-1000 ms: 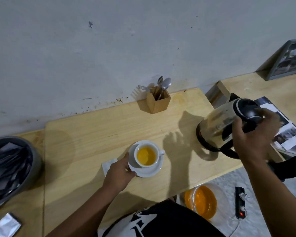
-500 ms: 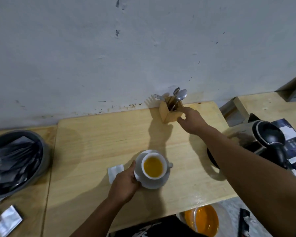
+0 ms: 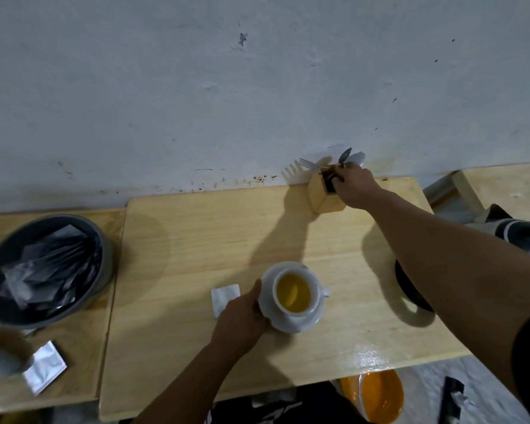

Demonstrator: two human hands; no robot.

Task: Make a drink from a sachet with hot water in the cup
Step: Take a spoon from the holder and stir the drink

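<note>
A white cup [image 3: 294,293] full of yellow-orange drink stands on a white saucer [image 3: 288,324] near the middle of the wooden table [image 3: 196,246]. My left hand [image 3: 242,316] grips the saucer's left rim. Beside that hand lies a torn white sachet [image 3: 224,298]. At the back by the wall stands a small wooden cutlery holder [image 3: 320,197] with a fork [image 3: 308,164] and a spoon [image 3: 344,156] sticking out. My right hand [image 3: 354,186] reaches over the holder, fingers closed around the spoon's handle. The kettle [image 3: 514,237] sits at the right, mostly hidden behind my right forearm.
A dark round bin [image 3: 48,270] with several silver wrappers stands on the left table. A silver sachet [image 3: 45,370] lies at the front left. Below the table's front edge is an orange bowl [image 3: 377,396]. The white wall runs right behind the table.
My right hand let go of the kettle, crossed to the cutlery holder and closed on the spoon. My left hand stayed on the saucer. The view shifted left.
</note>
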